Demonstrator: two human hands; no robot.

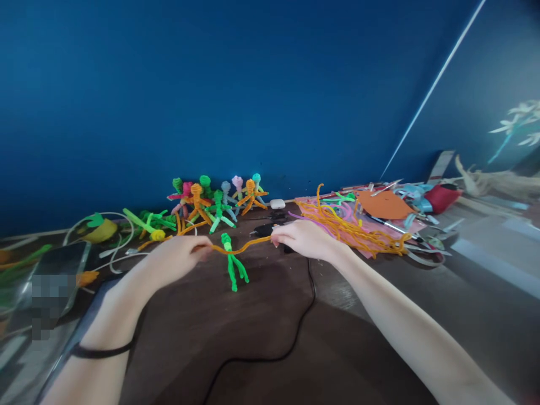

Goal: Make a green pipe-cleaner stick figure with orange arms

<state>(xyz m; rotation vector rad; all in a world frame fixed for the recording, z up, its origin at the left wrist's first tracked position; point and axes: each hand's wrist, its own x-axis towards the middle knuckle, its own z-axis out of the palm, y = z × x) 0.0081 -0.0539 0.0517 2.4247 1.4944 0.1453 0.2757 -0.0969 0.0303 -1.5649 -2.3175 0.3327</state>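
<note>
Holding orange pipe-cleaner point(255, 242): left hand point(175, 256), right hand point(302, 237). White case point(277, 204) closed.

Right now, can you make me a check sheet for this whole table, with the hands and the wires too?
Surface: dark brown table, with bits of stuff along the back.
Job's things: wavy orange fuzzy stick, crossing the view of a green doll; can't tell if they touch.
Clutter: more dolls by the wall, a white case, a pile of orange sticks on the right.
Hands: left hand and right hand both pinch the fuzzy stick.
Cables: black cable across the table; white cable at left.
Surroundings: blue wall behind.
</note>
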